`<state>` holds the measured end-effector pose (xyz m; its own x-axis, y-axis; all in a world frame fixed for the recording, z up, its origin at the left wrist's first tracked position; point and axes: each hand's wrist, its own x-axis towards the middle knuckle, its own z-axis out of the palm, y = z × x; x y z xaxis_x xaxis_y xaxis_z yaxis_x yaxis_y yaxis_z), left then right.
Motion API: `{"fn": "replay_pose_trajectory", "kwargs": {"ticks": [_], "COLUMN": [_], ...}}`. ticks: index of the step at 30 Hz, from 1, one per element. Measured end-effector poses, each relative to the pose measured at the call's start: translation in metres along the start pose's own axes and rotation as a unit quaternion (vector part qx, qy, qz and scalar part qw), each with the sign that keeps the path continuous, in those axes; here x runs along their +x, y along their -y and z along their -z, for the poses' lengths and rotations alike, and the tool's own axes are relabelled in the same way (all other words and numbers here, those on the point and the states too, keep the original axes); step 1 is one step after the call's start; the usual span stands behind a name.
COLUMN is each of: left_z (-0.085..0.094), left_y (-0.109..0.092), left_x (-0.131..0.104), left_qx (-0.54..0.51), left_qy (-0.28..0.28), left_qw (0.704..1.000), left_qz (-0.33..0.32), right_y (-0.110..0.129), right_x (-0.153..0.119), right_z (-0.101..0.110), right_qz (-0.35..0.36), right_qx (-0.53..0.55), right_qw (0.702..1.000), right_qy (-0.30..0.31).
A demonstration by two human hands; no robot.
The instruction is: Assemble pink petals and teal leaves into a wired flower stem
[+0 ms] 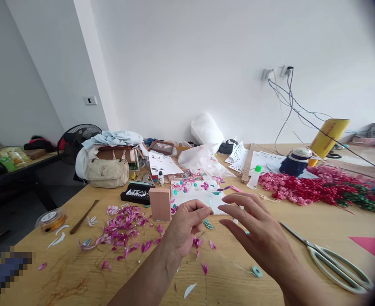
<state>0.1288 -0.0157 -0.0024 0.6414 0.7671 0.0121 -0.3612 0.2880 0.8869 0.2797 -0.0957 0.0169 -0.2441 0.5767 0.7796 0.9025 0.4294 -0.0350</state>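
My left hand is closed in a pinch above the middle of the table; whatever sits between its thumb and fingertip is too small to name. To its right, my right hand is open, fingers apart and slightly curled, holding nothing that shows. Behind both hands lies a white sheet decorated with pink and teal flowers and leaves. A wooden block stands upright left of my left hand. Small teal leaves lie between the hands. Loose magenta petals are heaped farther left.
Large scissors lie at the right, and a teal thread spool rests below my right hand. A green-capped glue bottle stands near bundles of red and pink flowers. A beige bag sits at the back left.
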Motion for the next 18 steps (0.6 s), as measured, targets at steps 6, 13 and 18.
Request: {"fn": "replay_pose_trajectory", "kwargs": {"ticks": [6, 13, 18], "left_z": [-0.004, -0.004, -0.003], "left_y": [0.002, 0.007, 0.005], "left_x": [-0.001, -0.009, -0.002], "left_qx": [0.043, 0.416, 0.314], "left_qy": [0.002, -0.028, -0.075], "left_qw": [0.999, 0.813, 0.906], "left_qz": [-0.011, -0.405, -0.275], "right_y": [0.002, 0.003, -0.002], "right_x": [0.004, -0.003, -0.007], "right_z": [-0.004, -0.022, -0.015], "right_qz": [-0.014, -0.307, -0.330], "right_qx": [0.041, 0.244, 0.205], "right_qw": [0.999, 0.920, 0.921], "right_qy": [-0.028, 0.000, -0.005]}}
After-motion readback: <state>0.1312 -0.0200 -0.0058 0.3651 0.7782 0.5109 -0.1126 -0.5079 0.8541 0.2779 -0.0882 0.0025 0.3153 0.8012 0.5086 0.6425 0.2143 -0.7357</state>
